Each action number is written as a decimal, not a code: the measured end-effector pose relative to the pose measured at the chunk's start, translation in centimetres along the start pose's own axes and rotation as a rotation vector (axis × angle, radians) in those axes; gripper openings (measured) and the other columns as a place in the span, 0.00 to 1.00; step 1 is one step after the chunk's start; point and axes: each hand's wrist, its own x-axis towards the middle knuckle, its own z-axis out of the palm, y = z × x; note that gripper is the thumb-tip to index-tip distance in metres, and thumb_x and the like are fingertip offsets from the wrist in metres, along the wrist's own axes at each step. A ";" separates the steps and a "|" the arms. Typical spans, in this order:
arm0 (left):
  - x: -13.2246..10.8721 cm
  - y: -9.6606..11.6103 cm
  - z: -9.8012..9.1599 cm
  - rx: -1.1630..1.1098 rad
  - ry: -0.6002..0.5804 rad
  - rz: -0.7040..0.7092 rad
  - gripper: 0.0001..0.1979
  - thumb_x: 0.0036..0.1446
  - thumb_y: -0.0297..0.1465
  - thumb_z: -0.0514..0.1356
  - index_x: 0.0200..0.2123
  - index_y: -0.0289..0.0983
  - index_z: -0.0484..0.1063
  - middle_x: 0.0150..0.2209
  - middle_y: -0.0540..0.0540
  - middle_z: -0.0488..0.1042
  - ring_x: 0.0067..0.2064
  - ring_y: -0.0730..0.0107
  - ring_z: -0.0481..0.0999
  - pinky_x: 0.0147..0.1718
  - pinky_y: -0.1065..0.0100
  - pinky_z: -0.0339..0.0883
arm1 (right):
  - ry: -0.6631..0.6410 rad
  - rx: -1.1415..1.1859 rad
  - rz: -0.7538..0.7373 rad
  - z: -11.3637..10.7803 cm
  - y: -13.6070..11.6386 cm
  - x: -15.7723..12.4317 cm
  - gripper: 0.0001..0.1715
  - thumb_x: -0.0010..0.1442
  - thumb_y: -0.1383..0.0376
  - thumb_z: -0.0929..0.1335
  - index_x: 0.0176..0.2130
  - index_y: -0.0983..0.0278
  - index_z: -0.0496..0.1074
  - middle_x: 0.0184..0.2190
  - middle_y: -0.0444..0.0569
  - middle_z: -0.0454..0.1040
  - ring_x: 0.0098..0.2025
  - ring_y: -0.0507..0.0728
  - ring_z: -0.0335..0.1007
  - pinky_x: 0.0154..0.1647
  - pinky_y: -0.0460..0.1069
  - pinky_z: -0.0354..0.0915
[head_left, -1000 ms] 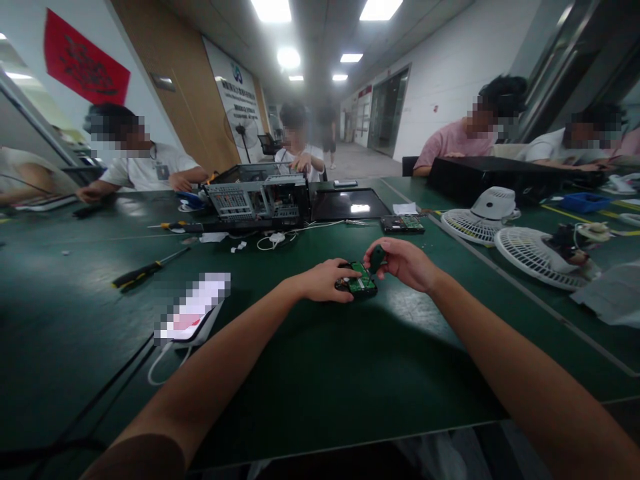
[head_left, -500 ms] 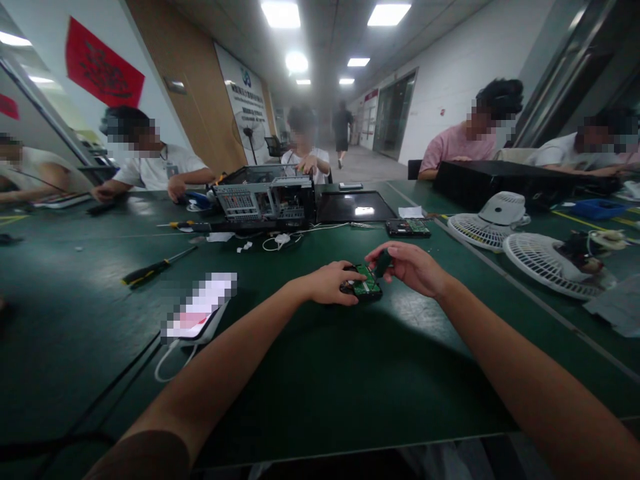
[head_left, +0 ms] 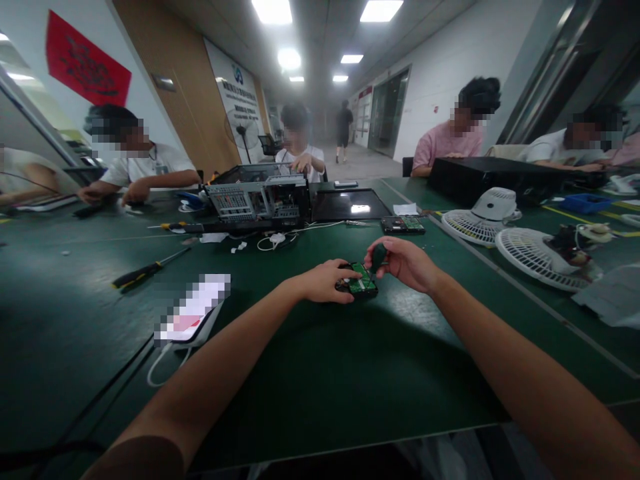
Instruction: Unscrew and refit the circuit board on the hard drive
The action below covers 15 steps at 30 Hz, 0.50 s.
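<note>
On the green table lies a hard drive, its green circuit board facing up. My left hand is closed about its left side, with fingers over the board and the thumb along the near edge. In my right hand is a screwdriver with a dark green handle, pinched between thumb and fingers. It stands nearly upright, its lower end at the right part of the drive; whether the tip sits in a screw is too small to tell.
A phone on a white cable and a yellow-black screwdriver lie left. Beyond are an open computer case, a dark flat panel and another hard drive. Fan parts stand right. Several people sit around the table.
The view has shifted slightly, so everything appears a little further left. My right hand has tilted the screwdriver a bit more upright over the drive. My left hand keeps its hold.
</note>
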 end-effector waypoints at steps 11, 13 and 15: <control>-0.1 0.4 -0.1 0.018 0.013 0.011 0.37 0.59 0.50 0.64 0.68 0.46 0.64 0.71 0.39 0.54 0.69 0.41 0.57 0.64 0.47 0.55 | 0.132 -0.116 -0.063 0.2 0.0 -0.1 0.08 0.62 0.61 0.70 0.38 0.63 0.76 0.40 0.52 0.77 0.38 0.55 0.72 0.26 0.46 0.64; -0.1 0.4 -0.1 0.015 0.012 0.007 0.37 0.58 0.50 0.64 0.68 0.46 0.64 0.71 0.39 0.54 0.69 0.40 0.57 0.64 0.47 0.55 | 0.109 -0.078 -0.050 0.3 -0.1 -0.1 0.07 0.61 0.61 0.70 0.37 0.63 0.74 0.42 0.53 0.78 0.40 0.57 0.74 0.23 0.46 0.61; -0.1 0.5 -0.2 0.009 0.008 0.002 0.37 0.59 0.50 0.64 0.68 0.47 0.64 0.71 0.39 0.54 0.68 0.40 0.58 0.64 0.46 0.56 | 0.085 -0.045 -0.037 0.3 -0.1 -0.1 0.07 0.61 0.61 0.69 0.38 0.62 0.73 0.44 0.55 0.79 0.41 0.58 0.75 0.22 0.46 0.61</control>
